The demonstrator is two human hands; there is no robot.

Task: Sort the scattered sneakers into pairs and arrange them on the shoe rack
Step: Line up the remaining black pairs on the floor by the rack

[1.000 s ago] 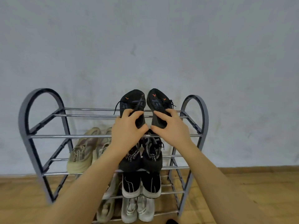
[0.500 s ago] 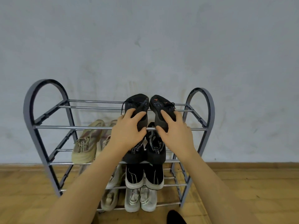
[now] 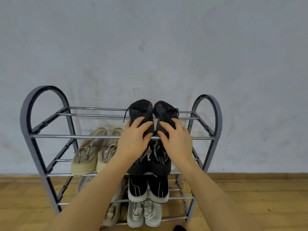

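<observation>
Both hands rest on a pair of dark sneakers on the top tier of the shoe rack point(image 3: 26, 114): the left hand point(image 3: 133, 139) lies with fingers spread and curled over the heel of the left black sneaker point(image 3: 141, 112), and the right hand point(image 3: 176, 140) does the same over the right black sneaker point(image 3: 165, 112). Neither hand is fully closed; they look more like a pressing, steadying hold than a firm clasp. The pair sits toes toward the wall, side by side and touching, on the right half of the tier. Its bars are thin and spaced apart, so the main risk is that a heel slips between the front bar point(image 3: 75, 136) and the next one if the hands let go before the soles bridge two bars. A push too far back could tip the toes off the rear bar against the wall. Below, the beige pair point(image 3: 93, 152) and another black pair point(image 3: 158, 157) fill the second tier, with more pairs lower down; a dropped shoe would knock these out of line. Smallest hazard: the loose lace point(image 3: 125, 115) hanging off the left shoe could snag on a bar.
</observation>
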